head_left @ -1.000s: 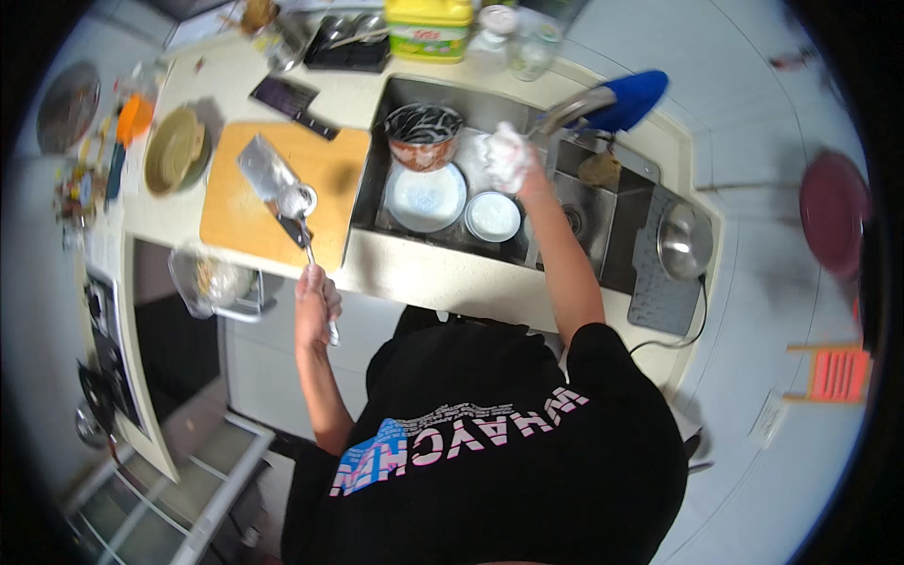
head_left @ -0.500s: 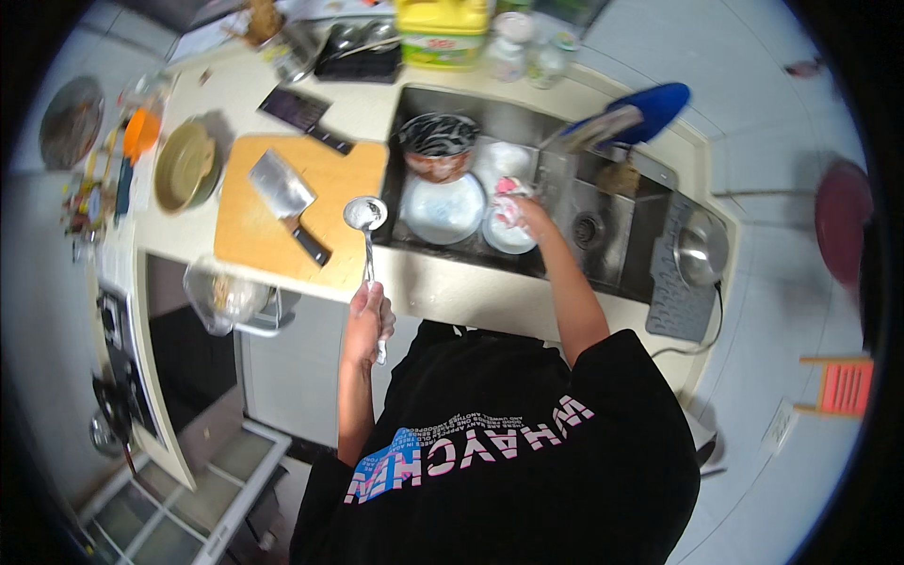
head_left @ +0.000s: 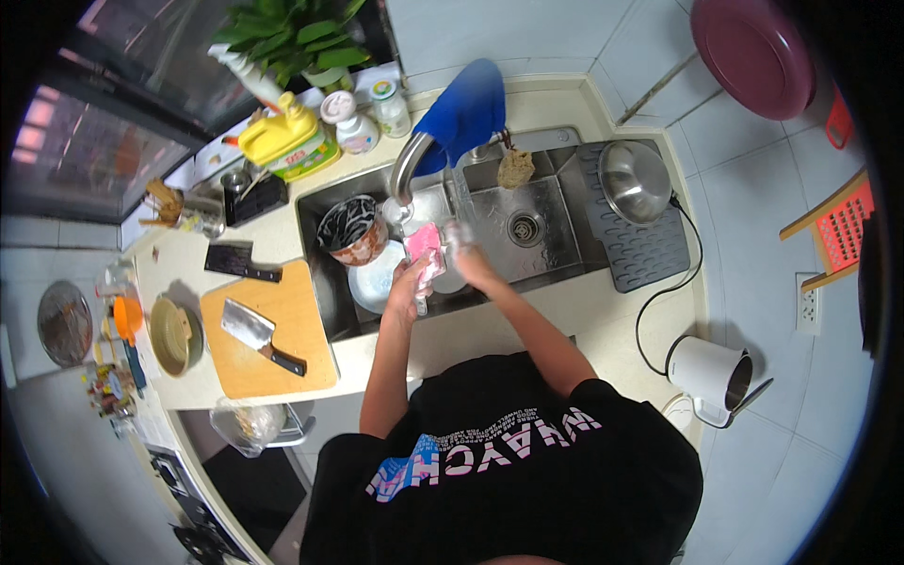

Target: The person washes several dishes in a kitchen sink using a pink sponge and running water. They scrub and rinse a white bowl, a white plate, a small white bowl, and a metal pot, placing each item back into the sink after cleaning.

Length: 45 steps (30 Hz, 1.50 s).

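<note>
Over the left basin of the sink [head_left: 325, 306], my left hand [head_left: 407, 282] is closed around the handle of a metal ladle [head_left: 396, 211], its bowl pointing away from me. A pink, soapy cloth [head_left: 424, 241] lies against the ladle at my left fingers. Just to the right is my right hand [head_left: 476, 267], its fingers smeared by motion, so what they hold cannot be made out. A reddish-brown pot [head_left: 358, 247] with suds inside stands in the basin at the left. A pale bowl [head_left: 369, 284] sits below my left hand, partly hidden.
A cleaver [head_left: 249, 325] rests on a wooden cutting board [head_left: 226, 363], with a dark-bladed knife [head_left: 231, 259] beyond it. A blue cloth [head_left: 471, 113] hangs by the faucet [head_left: 407, 174]. On the right are a grey mat [head_left: 650, 264], a metal bowl [head_left: 636, 184] and a white kettle [head_left: 702, 367].
My left hand has brought the ladle from the counter edge to over the sink. The pink cloth, earlier in my right hand, is now against the ladle. The view has turned right.
</note>
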Motion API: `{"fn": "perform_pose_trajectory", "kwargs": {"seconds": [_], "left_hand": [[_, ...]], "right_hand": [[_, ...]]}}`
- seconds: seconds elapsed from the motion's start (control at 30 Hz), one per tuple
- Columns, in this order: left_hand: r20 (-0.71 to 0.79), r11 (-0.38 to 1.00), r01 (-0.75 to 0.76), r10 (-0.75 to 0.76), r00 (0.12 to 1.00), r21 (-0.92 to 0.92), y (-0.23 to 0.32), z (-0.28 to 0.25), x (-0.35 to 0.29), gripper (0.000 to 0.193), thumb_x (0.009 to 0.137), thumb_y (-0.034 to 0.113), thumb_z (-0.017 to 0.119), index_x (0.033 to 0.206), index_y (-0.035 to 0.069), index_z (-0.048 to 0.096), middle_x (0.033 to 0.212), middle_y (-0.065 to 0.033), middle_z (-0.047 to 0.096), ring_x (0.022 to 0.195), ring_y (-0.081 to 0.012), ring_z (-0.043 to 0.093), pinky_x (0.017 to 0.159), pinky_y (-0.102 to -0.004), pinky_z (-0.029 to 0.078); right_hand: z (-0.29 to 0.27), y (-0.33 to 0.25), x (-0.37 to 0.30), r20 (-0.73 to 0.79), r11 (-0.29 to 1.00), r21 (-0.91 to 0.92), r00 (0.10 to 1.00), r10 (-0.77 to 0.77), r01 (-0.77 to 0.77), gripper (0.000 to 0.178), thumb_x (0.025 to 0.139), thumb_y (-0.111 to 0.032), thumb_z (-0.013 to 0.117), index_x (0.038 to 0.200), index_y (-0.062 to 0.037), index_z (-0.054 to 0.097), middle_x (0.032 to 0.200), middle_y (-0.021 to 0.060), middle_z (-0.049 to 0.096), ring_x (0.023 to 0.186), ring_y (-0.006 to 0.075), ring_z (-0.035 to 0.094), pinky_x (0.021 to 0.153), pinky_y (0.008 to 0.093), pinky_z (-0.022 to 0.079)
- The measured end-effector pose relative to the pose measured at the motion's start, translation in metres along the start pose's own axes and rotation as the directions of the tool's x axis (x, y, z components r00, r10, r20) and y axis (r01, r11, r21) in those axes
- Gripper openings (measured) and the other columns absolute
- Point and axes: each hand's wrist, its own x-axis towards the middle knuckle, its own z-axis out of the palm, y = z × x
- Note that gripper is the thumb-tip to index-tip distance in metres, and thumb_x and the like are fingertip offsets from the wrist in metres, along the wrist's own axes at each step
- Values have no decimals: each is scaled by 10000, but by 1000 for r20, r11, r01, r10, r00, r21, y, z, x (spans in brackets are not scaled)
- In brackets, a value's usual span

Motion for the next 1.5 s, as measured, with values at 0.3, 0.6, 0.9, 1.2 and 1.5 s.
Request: {"fn": "perform_pose_trajectory", "kwargs": {"seconds": [0.3,0.6,0.9,1.2,1.5], "left_hand": [[-64,998,22,-26,998,-66,19,35,14,274,799,219,645,1002,61,550,734,0,558,494,-51,468,351,-167,309],[-311,996,-42,63,948,74,12,32,-4,254,873,292,571,1002,75,545,677,24,513,435,-48,403,370,-187,318],[-264,989,40,-2,965,140,7,50,35,217,817,227,596,991,115,531,730,25,540,496,-46,419,403,-202,294],[-247,999,-40,40,968,4,-18,-17,11,287,950,372,447,766,152,422,567,55,327,432,-50,292,383,-217,231],[-262,987,56,-15,965,150,-39,-10,40,125,942,186,447,910,67,465,698,-15,475,514,-87,427,455,-235,390]], "right_hand": [[-161,1,204,-410,874,-479,902,-138,-83,297,827,-268,508,1023,-73,619,1096,168,575,1124,342,467,948,448,355],[-180,0,182,-533,982,-169,846,-18,-85,346,878,-337,474,1034,-45,575,1032,196,597,955,337,579,813,465,442],[1,-6,43,861,244,443,485,150,-862,375,896,-430,454,1078,-116,545,883,110,609,732,216,600,617,335,467],[47,13,82,554,-240,797,829,-74,-554,299,849,-69,507,1142,-122,513,1010,114,602,885,264,635,648,365,555],[73,33,69,487,292,781,832,265,-551,304,709,-18,681,999,-36,590,961,78,626,835,191,631,680,298,526]]}}
